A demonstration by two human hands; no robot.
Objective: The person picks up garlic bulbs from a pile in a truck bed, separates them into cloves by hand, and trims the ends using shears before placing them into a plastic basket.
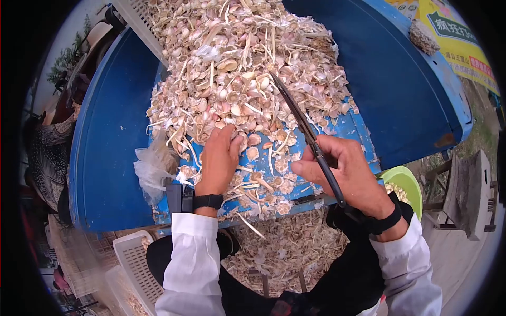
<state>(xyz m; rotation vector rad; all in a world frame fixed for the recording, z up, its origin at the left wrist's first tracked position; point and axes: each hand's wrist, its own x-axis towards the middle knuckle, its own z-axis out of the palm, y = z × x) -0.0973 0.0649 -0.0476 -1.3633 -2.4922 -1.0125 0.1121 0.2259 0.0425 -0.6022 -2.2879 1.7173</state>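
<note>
A large heap of garlic cloves, skins and dry stalks covers the blue tray. My left hand reaches palm down to the near edge of the heap, its fingers bent at the cloves; what they hold, if anything, is hidden. My right hand is wrapped round the handle of a long, dark, narrow tool, whose far tip touches the cloves in the heap. Between my hands lie loose root discs and stalks. A clear plastic bag is left of my left hand.
A green bowl of cloves stands at the right, beside a wooden stool. White baskets are at the lower left. Skins lie below the tray's edge. Another person is at the far left. A stone sits on the blue rim.
</note>
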